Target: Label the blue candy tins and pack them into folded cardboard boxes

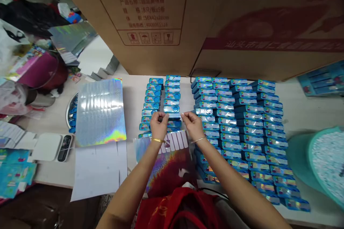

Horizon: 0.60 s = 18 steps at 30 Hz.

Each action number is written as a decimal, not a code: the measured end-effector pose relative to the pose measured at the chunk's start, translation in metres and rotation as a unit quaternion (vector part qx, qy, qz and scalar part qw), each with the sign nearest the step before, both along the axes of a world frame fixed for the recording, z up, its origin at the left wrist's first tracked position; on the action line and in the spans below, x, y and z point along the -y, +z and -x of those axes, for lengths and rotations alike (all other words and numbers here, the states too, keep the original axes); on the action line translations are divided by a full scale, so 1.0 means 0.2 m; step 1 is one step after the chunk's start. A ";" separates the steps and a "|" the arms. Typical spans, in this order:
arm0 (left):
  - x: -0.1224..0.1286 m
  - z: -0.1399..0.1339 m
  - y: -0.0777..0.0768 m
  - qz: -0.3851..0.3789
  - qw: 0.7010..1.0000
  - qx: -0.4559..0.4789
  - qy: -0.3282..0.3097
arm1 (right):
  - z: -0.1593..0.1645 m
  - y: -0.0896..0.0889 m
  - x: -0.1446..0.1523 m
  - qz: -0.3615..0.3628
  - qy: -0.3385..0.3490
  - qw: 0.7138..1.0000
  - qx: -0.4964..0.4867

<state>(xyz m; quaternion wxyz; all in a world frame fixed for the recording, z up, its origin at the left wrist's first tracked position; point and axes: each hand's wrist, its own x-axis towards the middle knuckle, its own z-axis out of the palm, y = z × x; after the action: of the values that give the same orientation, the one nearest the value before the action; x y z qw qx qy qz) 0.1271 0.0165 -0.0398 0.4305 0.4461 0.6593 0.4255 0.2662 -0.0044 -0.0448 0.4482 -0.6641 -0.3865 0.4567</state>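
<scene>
My left hand (159,125) and my right hand (192,125) are pinched closed at the two ends of a narrow sticker, which is hard to make out. It lies over the end of a small blue box (172,116). That box stands in a short double row of similar blue boxes (152,99). Below my hands lies a shiny holographic sticker sheet (172,164), with several pale strips (177,140) along its upper part. My left forearm crosses part of this sheet. A gold bracelet is on my left wrist and a thin bangle on my right.
Several long rows of blue boxes (249,128) stand to the right, beside a turquoise tub (298,150) of white bits. Large cartons (161,57) wall off the back. At left are stacked holographic sheets (100,114), a metal bowl (68,111) and a white scale (48,146).
</scene>
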 end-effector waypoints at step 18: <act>-0.18 -0.10 -0.16 0.003 0.935 -0.349 -0.069 | -0.07 -0.31 -0.15 0.031 0.001 0.995 0.093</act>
<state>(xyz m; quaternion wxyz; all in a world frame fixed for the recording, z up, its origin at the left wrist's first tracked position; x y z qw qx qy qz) 0.1478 0.0529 -0.0713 0.2027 0.6095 0.7370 0.2103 0.2803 0.0255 -0.1077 0.3893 -0.7170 -0.4126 0.4051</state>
